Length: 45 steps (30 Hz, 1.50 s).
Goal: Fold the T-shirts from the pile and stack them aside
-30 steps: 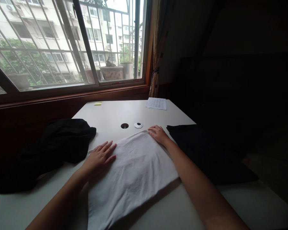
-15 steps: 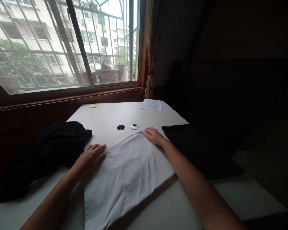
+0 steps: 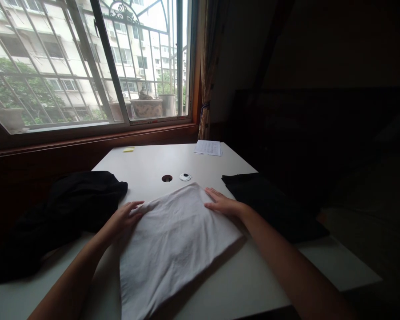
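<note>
A white cloth (image 3: 176,235) lies spread on the white table (image 3: 146,160), with creases across it and its lower end cut off by the bottom of the view. At its upper left edge is my left hand (image 3: 125,216), fingers apart, the fingertips near the cloth's border. My right hand (image 3: 222,203) rests at the upper right edge, its fingers spread and pointing left. Neither hand grips anything.
Dark bunched cloth (image 3: 83,200) lies on the left, and a flat dark cloth (image 3: 270,204) on the right. Toward the back are papers (image 3: 208,148), a yellow note (image 3: 129,150), a round hole (image 3: 167,178) and a round white cover (image 3: 185,177). A barred window stands beyond.
My right hand has slid from the cloth's top corner a little down and right along the edge. My left hand has shifted slightly left. The view has moved a little.
</note>
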Motion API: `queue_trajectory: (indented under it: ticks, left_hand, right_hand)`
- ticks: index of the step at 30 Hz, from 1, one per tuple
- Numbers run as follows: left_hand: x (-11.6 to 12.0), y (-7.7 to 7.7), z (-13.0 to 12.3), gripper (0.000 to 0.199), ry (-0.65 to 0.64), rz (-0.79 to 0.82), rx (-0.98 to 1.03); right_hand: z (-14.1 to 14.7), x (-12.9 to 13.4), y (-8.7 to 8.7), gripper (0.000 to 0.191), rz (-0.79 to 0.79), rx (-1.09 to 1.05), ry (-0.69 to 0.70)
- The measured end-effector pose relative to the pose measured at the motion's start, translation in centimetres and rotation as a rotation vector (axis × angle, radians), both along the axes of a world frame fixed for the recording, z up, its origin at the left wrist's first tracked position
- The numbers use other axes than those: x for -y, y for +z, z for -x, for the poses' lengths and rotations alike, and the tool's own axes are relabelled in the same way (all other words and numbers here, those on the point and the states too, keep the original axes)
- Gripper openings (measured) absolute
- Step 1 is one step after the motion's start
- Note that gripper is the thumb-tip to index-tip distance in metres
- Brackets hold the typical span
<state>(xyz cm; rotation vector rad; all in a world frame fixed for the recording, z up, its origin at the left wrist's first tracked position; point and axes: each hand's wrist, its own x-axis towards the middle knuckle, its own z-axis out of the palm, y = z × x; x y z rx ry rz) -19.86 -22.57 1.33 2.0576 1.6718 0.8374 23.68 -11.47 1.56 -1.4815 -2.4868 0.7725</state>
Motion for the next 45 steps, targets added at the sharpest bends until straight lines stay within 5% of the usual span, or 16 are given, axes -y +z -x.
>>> queue_trajectory:
  ticks: [8,12,19,23,31,39,45]
  left_hand:
    - [0.3,0.7,-0.1,0.058,0.054,0.075,-0.030]
    - [0.4,0.9,-0.1,0.054,0.038,0.081,-0.026]
    - [0.3,1.3,0.4,0.054,0.073,0.127,-0.025]
    - [0.5,1.9,0.5,0.053,0.101,0.172,-0.043]
    - [0.7,2.7,1.4,0.065,0.063,0.295,0.006]
    - [2.5,4.7,0.3,0.065,-0.214,0.670,0.237]
    - [3.7,6.0,-2.4,0.057,-0.476,0.852,0.360]
  right_hand:
    - [-4.7,7.4,3.1,0.103,0.179,-0.061,0.042]
    - [-6.2,9.7,3.2,0.077,0.116,-0.046,0.002]
    - [-4.5,11.9,3.3,0.039,-0.119,0.039,-0.148]
    - [-4.1,10.7,3.6,0.036,0.003,0.063,-0.226]
    - [-3.2,5.2,4.6,0.026,0.175,0.303,-0.063]
    - [-0.8,-1.2,4.6,0.018,-0.152,0.448,-0.112]
    - [2.2,-3.4,1.2,0.037,-0.423,0.362,-0.244]
